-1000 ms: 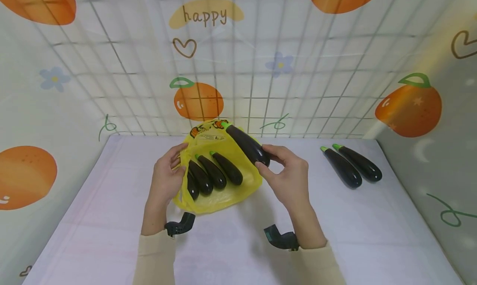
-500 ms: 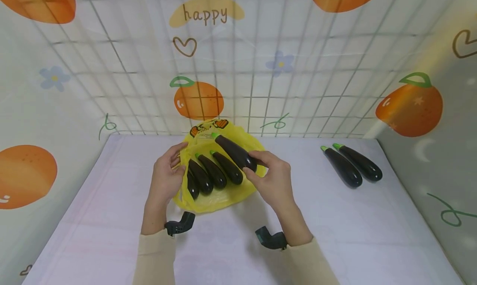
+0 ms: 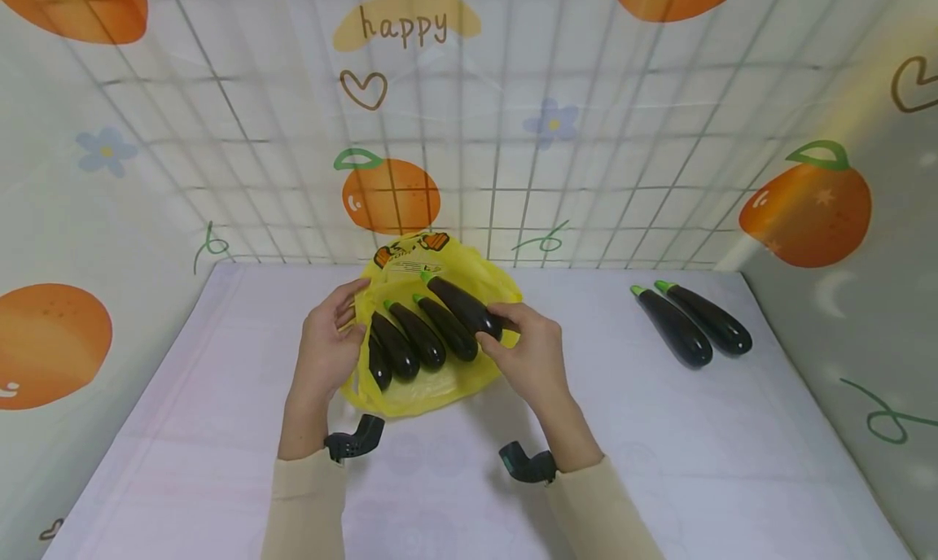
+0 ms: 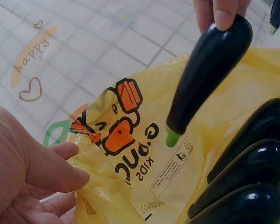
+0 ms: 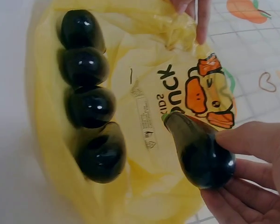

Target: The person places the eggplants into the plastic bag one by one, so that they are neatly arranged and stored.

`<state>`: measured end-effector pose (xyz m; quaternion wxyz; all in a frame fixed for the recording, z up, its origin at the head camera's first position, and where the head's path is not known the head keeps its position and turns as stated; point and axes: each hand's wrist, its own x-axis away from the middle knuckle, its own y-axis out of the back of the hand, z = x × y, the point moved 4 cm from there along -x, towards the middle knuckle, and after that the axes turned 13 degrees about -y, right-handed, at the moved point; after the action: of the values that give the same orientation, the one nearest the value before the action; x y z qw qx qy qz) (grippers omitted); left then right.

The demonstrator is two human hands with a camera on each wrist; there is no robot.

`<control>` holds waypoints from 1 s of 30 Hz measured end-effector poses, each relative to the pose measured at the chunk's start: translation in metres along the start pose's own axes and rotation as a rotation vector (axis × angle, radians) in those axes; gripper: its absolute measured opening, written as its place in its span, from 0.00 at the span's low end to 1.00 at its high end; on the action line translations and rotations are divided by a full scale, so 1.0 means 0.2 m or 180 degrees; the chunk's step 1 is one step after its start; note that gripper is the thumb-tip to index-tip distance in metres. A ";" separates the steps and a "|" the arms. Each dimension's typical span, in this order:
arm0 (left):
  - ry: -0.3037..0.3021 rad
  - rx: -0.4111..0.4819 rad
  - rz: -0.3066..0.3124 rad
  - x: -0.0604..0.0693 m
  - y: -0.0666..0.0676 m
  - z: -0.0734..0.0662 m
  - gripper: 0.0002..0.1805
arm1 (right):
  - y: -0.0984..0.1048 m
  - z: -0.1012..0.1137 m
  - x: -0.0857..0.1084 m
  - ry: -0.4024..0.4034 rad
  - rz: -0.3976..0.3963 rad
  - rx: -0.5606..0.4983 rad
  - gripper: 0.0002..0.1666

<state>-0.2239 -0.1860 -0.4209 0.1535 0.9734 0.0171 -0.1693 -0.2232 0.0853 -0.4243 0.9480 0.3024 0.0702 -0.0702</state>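
A dark glossy eggplant [image 3: 463, 304] with a green stem end is pinched at its thick end by my right hand [image 3: 529, 352], its stem pointing away and to the left. It hangs over the yellow plastic bag [image 3: 432, 393], beside several eggplants [image 3: 419, 336] lying in a row there; the right wrist view shows their rounded ends [image 5: 91, 107]. At the bag's left edge my left hand [image 3: 333, 344] pinches the plastic between thumb and fingers, clearest in the left wrist view [image 4: 32, 172]. A cartoon duck print [image 4: 116, 121] marks the bag's far part.
Two more eggplants [image 3: 692, 324] lie side by side on the white-covered table [image 3: 623, 430], toward the right. Behind the bag rises a wire grid wall [image 3: 513, 169] under a sheet printed with oranges. Similar printed sheets stand on both sides.
My right hand has brought its eggplant leftward and lower, from the bag's right edge to beside the row of eggplants. My left hand stays at the bag's edge.
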 end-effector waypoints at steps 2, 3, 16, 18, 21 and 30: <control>-0.0009 0.0004 0.0002 0.00 0.00 0.00 0.35 | -0.01 -0.02 -0.01 -0.0049 0.0029 -0.0025 0.24; -0.0012 -0.0001 0.0001 0.00 0.00 0.00 0.35 | -0.01 -0.02 -0.01 -0.0075 0.0049 -0.0043 0.24; -0.0021 -0.0009 -0.0005 0.00 0.00 -0.01 0.35 | -0.06 -0.13 -0.04 -0.0305 0.0080 -0.0249 0.24; -0.0015 -0.0007 -0.0003 0.00 0.00 0.00 0.35 | -0.07 -0.14 -0.05 -0.0360 0.0091 -0.0227 0.24; -0.0007 0.0006 0.0001 0.00 0.00 0.00 0.35 | -0.08 -0.16 -0.05 -0.0454 0.0109 -0.0206 0.24; 0.0025 0.0003 -0.0006 0.00 0.00 0.01 0.35 | -0.11 -0.19 -0.06 -0.0577 0.0068 -0.0034 0.25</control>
<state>-0.2249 -0.1863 -0.4223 0.1528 0.9741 0.0186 -0.1656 -0.2427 0.0904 -0.4653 0.9528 0.2905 -0.0187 -0.0867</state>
